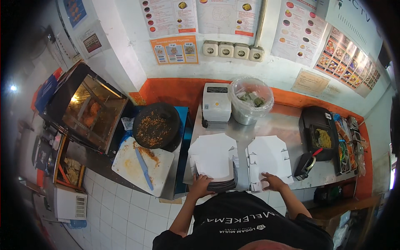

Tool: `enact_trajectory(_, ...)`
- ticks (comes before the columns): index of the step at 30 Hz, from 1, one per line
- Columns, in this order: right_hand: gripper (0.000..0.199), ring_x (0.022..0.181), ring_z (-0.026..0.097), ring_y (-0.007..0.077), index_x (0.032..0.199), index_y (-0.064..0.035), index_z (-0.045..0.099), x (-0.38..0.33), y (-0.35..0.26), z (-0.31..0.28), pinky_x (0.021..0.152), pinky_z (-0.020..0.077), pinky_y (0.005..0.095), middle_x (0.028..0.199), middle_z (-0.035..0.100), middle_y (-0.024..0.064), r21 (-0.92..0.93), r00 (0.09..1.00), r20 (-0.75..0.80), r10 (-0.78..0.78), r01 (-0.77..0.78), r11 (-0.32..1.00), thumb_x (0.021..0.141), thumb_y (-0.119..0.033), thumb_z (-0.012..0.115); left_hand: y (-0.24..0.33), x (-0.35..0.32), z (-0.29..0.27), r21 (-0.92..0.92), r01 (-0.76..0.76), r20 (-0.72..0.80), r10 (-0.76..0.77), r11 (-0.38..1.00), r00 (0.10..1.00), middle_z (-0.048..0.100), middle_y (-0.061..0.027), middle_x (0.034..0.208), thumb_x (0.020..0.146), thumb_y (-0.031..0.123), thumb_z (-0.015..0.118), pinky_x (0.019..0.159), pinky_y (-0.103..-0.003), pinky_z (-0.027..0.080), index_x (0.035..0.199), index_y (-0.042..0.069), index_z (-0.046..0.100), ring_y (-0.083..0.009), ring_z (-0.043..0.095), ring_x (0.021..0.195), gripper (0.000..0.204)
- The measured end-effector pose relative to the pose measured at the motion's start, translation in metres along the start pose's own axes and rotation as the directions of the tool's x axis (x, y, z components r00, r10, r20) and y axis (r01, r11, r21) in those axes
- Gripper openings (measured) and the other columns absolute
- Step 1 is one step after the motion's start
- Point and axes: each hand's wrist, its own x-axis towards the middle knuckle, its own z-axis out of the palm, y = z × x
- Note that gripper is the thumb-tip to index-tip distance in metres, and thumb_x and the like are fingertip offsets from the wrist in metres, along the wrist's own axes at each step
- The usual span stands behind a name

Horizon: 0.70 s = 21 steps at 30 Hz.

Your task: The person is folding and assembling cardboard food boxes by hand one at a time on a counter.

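Observation:
Two stacks of flat white cardboard box blanks lie side by side on the metal counter. My left hand (201, 186) rests against the near left corner of the thicker left stack (213, 158), fingers apart. That stack's grey-brown edges show in layers at the front. On the near part of the lower right stack (271, 156), my right hand (273, 182) lies with spread fingers touching the top blank. Neither hand has a blank lifted. Small folded tabs stick up along the right stack's side.
A white label printer (216, 104) and a plastic-lined bucket (250, 109) stand behind the stacks. To the left are a cutting board (125, 166) with a blue knife (144, 168), a dark crumb-covered pan (156, 126) and a glass warmer. A tape dispenser (306, 165) and black container (318, 129) are right.

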Motion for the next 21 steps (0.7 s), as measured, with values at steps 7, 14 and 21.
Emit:
enact_trajectory(7, 0.058, 0.131, 0.054, 0.0338, 0.119, -0.0110, 0.073, -0.004, -0.011, -0.020, 0.108, 0.0457, 0.0432, 0.154, 0.045, 0.0160, -0.077, 0.995, -0.082, -0.059, 0.053, 0.996, 0.071, -0.040, 0.086, 0.002, 0.000, 0.002, -0.023, 0.006, -0.035, -0.007, 1.000, 0.999, 0.062, -0.0080, 0.123, 0.064, 0.047, 0.089, 0.118, -0.069, 0.017, 0.130, 0.014, 0.064, -0.0280, 0.049, 0.128, 0.078)
enact_trajectory(14, 0.033, 0.111, 0.067, 0.0351, 0.111, -0.0054, 0.074, -0.007, 0.007, -0.015, 0.099, 0.0514, 0.0418, 0.118, 0.070, 0.0208, 0.381, 0.995, -0.096, -0.023, 0.059, 0.923, 0.088, -0.028, 0.072, 0.012, 0.000, -0.002, -0.007, 0.080, -0.008, -0.080, 0.997, 0.997, 0.061, -0.0078, 0.124, 0.067, 0.044, 0.089, 0.119, -0.068, 0.018, 0.132, 0.015, 0.062, -0.0276, 0.049, 0.129, 0.076)
enact_trajectory(21, 0.017, 0.083, 0.068, 0.0391, 0.090, 0.0022, 0.069, -0.029, -0.039, -0.066, 0.076, 0.0531, 0.0438, 0.088, 0.070, 0.0211, 0.212, 0.840, -0.527, 0.130, -0.018, 0.977, 0.086, -0.014, 0.074, 0.013, 0.000, 0.003, -0.104, 0.131, -0.028, -0.135, 0.986, 0.991, 0.058, -0.0095, 0.131, 0.079, 0.040, 0.081, 0.120, -0.066, 0.016, 0.138, 0.014, 0.058, -0.0284, 0.049, 0.132, 0.069)
